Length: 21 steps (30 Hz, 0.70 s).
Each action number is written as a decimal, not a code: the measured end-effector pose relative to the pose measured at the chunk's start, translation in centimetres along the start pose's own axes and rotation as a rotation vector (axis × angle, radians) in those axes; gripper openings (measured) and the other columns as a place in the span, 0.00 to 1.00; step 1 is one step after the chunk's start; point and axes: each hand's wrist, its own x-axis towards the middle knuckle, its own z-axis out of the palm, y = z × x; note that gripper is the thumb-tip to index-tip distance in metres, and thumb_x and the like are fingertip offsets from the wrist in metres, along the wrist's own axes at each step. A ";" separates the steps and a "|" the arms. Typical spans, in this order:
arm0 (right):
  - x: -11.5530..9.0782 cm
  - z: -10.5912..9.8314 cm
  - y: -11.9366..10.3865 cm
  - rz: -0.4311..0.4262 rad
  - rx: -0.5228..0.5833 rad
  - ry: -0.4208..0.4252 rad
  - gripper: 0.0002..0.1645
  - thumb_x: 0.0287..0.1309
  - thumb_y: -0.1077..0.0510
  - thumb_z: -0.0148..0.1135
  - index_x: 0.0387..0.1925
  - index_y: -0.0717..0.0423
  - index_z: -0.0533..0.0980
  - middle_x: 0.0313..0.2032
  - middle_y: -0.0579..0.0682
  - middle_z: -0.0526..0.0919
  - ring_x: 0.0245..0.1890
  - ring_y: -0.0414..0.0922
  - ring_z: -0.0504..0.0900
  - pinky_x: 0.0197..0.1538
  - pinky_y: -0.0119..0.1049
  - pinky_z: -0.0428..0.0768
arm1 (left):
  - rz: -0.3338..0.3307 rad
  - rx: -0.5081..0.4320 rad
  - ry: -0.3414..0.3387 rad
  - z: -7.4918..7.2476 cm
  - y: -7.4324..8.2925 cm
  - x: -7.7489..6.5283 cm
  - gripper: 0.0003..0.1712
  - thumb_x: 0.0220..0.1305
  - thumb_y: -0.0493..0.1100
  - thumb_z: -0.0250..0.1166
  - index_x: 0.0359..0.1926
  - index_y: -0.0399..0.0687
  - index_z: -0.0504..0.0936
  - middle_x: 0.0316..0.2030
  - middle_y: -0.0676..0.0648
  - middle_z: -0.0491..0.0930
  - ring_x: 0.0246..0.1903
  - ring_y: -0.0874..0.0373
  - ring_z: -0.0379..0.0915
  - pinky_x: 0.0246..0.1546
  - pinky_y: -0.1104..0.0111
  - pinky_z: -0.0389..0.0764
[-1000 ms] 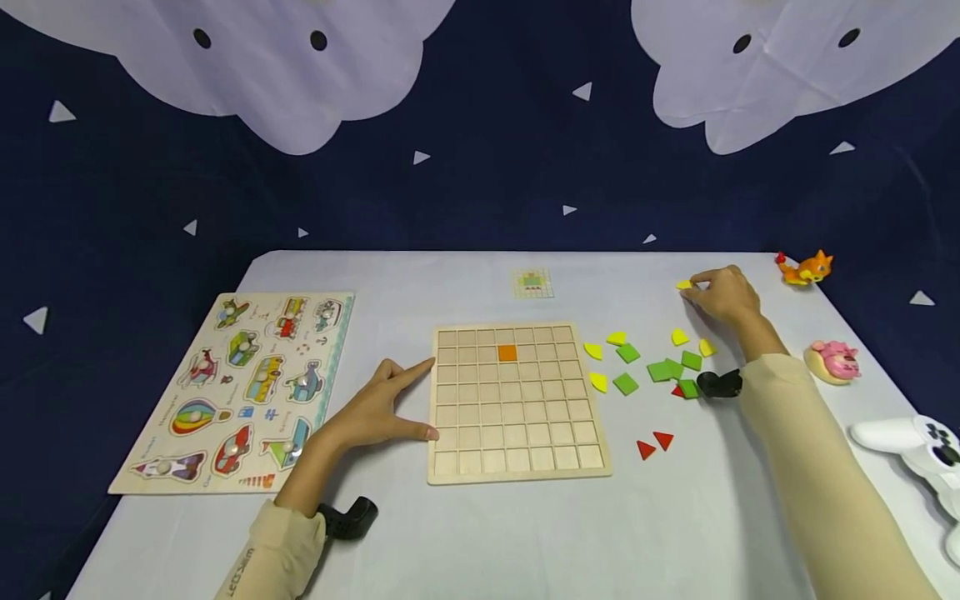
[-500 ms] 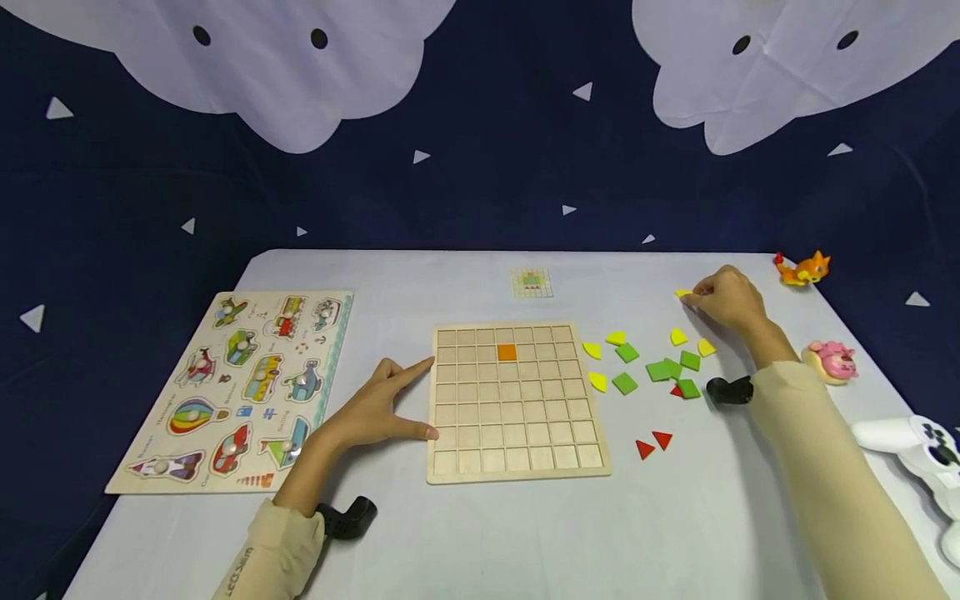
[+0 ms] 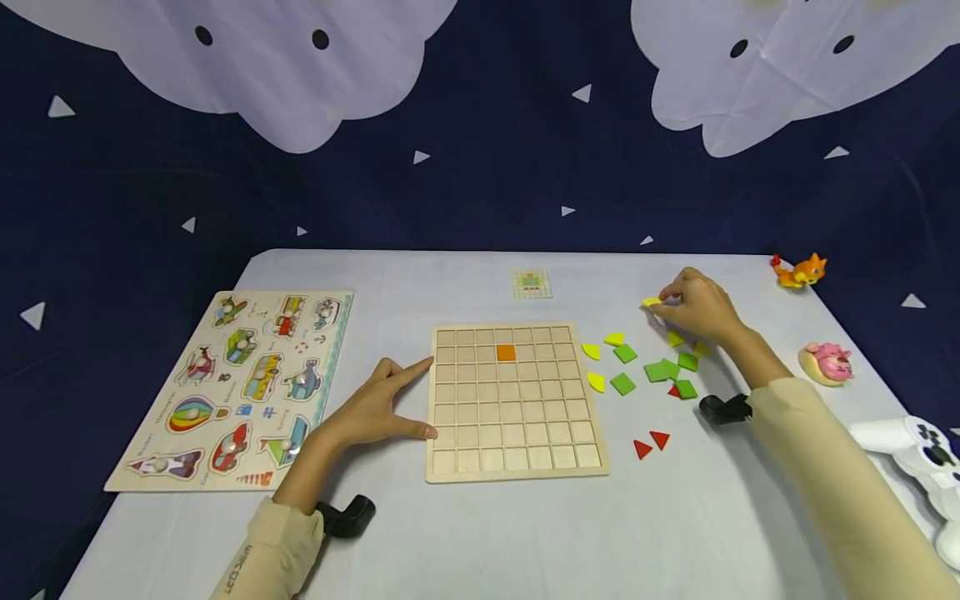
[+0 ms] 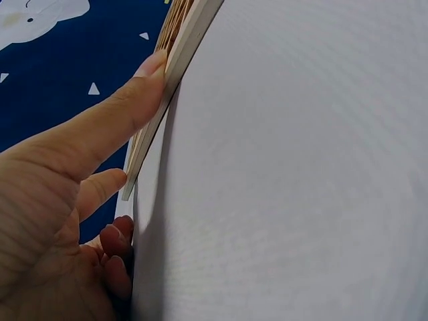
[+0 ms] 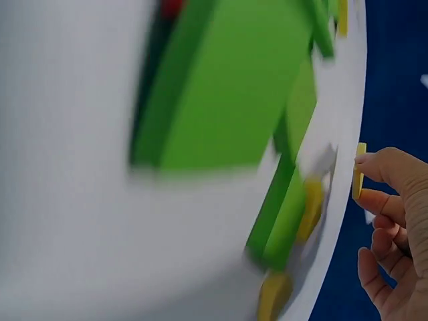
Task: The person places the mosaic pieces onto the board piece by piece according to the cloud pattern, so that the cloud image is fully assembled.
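In the head view a wooden grid board (image 3: 517, 412) lies mid-table, with one orange square tile (image 3: 506, 352) set in its upper part. My left hand (image 3: 377, 408) rests at the board's left side; its straight index finger and thumb touch the frame, spread apart, as the left wrist view also shows at the board edge (image 4: 189, 41). My right hand (image 3: 701, 310) pinches a yellow rounded tile (image 3: 651, 302) between thumb and fingers, raised over the table in the right wrist view. Beneath and beside it lie yellow tiles (image 3: 615, 339) and green square tiles (image 3: 622, 383).
Red triangle tiles (image 3: 642, 449) lie nearer the front. Behind the board is a small pattern card (image 3: 532, 283). A vehicle puzzle board (image 3: 247, 392) covers the left side. On the right are an orange toy animal (image 3: 804, 272), a pink toy (image 3: 828, 363) and a white game controller (image 3: 918, 454).
My right hand has moved left and a little nearer with the yellow tile pinched in it. My left hand stays against the board's edge.
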 end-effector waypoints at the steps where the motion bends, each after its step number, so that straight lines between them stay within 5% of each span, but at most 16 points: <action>1: 0.0 0.1 -0.5 -0.011 0.005 -0.003 0.20 0.56 0.54 0.70 0.42 0.69 0.84 0.41 0.59 0.73 0.37 0.53 0.71 0.39 0.45 0.68 | 0.001 0.001 0.000 0.0 0.0 0.0 0.62 0.41 0.59 0.81 0.76 0.55 0.61 0.41 0.45 0.61 0.36 0.54 0.60 0.41 0.62 0.67; 21: -0.5 2.9 -8.1 -0.272 0.105 -0.021 0.15 0.54 0.56 0.72 0.39 0.64 0.86 0.37 0.54 0.74 0.34 0.49 0.72 0.38 0.41 0.71 | 0.008 0.008 0.002 0.1 0.0 0.0 0.61 0.42 0.58 0.81 0.76 0.54 0.61 0.41 0.45 0.62 0.37 0.54 0.60 0.42 0.61 0.67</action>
